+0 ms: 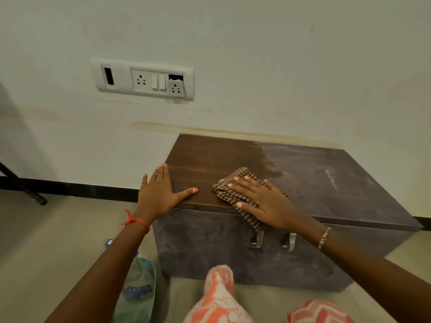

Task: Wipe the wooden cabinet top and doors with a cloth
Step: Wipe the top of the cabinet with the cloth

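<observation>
Right hand (261, 201) flat and spread wide on the checked cloth (235, 190), not gripping it, just pressing it down near the front edge of the cabinet top (314, 183), with one corner of the cloth drooping over that edge. Left hand (161, 192) also open and flat, holding nothing, parked on the left front corner of the same top with the thumb stretched along the front edge, probably just bracing. Working outward from the cloth: left part of the top looks a rich, clean brown with the grain showing, while everything to the right of the cloth looks grey, hazy and streaked, pale scuff mark included. So roughly a third to a half of the top done, going by that boundary line. Below the top, both doors (210, 248) with the same dull, cloudy film, looking untouched so far, including around the two metal handles (257, 238) under the front edge. Plenty left then: the whole right side of the top, then both doors. Left of the cabinet on the floor, a greenish basin (140, 292) with something blue in it, hard to tell what.
</observation>
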